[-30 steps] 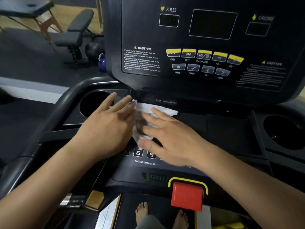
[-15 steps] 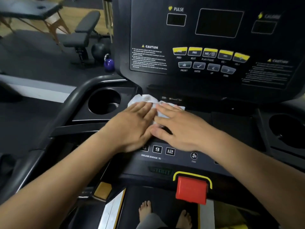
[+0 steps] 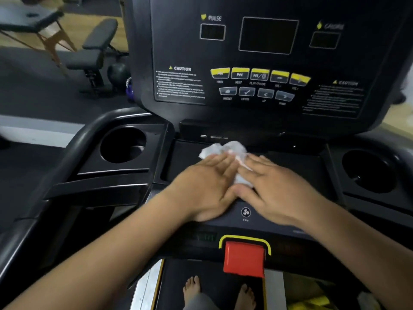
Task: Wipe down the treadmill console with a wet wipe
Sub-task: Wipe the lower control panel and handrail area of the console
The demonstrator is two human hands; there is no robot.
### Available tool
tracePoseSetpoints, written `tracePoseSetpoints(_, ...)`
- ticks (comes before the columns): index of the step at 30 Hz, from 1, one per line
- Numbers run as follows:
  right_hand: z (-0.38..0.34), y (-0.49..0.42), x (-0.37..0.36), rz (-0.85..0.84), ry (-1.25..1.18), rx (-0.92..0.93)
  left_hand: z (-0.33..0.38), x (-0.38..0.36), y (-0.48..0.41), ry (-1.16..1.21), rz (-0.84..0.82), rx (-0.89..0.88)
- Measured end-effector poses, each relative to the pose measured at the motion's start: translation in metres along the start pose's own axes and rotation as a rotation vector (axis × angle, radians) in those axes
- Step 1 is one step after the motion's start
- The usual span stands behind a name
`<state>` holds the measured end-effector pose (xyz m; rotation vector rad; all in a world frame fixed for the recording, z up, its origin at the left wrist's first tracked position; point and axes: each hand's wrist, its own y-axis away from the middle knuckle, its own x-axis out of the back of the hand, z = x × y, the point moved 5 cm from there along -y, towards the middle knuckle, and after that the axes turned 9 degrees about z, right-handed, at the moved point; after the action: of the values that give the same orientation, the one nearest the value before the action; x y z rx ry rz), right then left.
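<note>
Wipe (image 3: 224, 149) is being pressed onto console (image 3: 297, 162) by left hand (image 3: 204, 186) and right hand (image 3: 276, 186). Both are being held flat, fingers straight.

The left hand (image 3: 207, 186) and the right hand (image 3: 277, 193) are bare, and the forearms (image 3: 100, 265) are bare as far as they show. Lower down two bare feet (image 3: 192, 287) show, with a grey trouser leg (image 3: 199, 304) just beside the left one
</note>
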<state>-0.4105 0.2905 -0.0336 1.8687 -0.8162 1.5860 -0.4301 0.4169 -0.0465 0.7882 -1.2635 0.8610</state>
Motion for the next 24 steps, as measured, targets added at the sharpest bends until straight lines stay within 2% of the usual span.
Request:
tracePoseSetpoints(5, -0.008, -0.018, 0.000, 0.019, 0.004, -0.004, -0.019, 0.013, 0.007, -0.058, 0.022, 0.052)
tracePoseSetpoints(8, 0.023, 0.005, 0.008, 0.069, 0.063, -0.050, 0.019, -0.001, -0.026, 0.035, -0.060, 0.058)
tracePoseSetpoints(12, 0.054, 0.033, 0.017, 0.118, 0.099, -0.134, 0.066, 0.000, -0.049, 0.160, -0.023, 0.073)
tracePoseSetpoints(21, 0.003, -0.010, -0.002, 0.072, -0.097, -0.110, 0.011, 0.009, -0.003, -0.021, 0.104, 0.117)
tracePoseSetpoints(24, 0.006, -0.007, -0.001, 0.098, -0.057, -0.134, 0.017, 0.006, -0.008, -0.035, 0.114, 0.098)
